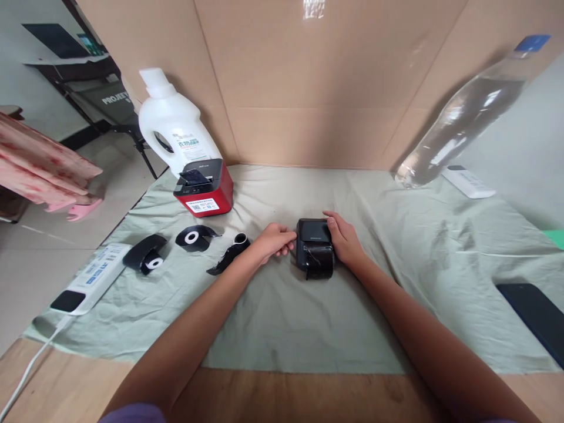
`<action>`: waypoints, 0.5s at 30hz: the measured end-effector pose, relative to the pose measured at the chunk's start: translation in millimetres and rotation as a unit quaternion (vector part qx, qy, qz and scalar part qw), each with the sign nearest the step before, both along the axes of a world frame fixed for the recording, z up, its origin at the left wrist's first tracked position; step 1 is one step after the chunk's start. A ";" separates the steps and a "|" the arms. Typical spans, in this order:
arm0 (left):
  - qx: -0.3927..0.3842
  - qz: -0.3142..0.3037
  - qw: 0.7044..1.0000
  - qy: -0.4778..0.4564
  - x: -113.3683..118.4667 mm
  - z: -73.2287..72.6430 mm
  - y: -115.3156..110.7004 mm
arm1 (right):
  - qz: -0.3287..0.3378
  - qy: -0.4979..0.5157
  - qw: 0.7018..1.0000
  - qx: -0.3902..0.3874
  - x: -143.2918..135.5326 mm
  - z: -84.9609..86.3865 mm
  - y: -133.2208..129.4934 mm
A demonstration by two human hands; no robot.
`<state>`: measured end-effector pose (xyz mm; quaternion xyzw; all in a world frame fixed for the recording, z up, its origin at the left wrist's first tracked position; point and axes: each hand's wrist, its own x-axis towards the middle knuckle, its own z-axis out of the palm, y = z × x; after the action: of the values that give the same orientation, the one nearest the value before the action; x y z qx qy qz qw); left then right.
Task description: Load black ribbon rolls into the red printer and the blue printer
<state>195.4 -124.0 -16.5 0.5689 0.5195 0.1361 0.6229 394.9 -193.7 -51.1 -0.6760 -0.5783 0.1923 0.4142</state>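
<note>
A small black portable printer (pixel 314 232) lies on the cloth between my hands, with a strip of glossy black paper (pixel 321 262) hanging out of its near end. My right hand (pixel 346 239) wraps round its right side, thumb on the top edge. My left hand (pixel 277 241) is at the printer's left side, fingers curled in and the index fingertip close to the casing; I see nothing in it. Whether that fingertip touches the printer I cannot tell. Left of that hand lie partly unrolled black paper rolls: one by my wrist (pixel 233 249), a middle one (pixel 194 238) and a left one (pixel 145 255).
A red and black boxy printer (pixel 207 191) stands at the back left, before a white detergent jug (pixel 174 126). A power strip (pixel 94 279) with a cable lies at the left edge. A water bottle (pixel 467 114) leans on the cardboard; a phone (pixel 535 317) lies at right.
</note>
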 end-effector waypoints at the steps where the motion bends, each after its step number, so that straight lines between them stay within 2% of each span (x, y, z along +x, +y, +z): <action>1: 0.009 -0.004 1.000 0.000 0.0 -0.2 -0.3 | 0.001 -0.001 1.000 0.001 -0.4 0.0 -0.2; 10: 0.018 0.001 1.000 -0.003 1.1 -0.2 -1.9 | -0.008 -0.022 1.000 -0.008 -4.8 4.0 -4.9; 15: 0.012 0.000 1.000 -0.013 -0.9 -4.2 1.7 | -0.058 -0.095 0.994 -0.008 -7.1 7.4 -9.2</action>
<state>194.5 -122.3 -20.7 0.5742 0.5096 0.1496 0.6230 387.7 -202.9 -43.7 -0.7266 -0.5734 0.1075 0.3629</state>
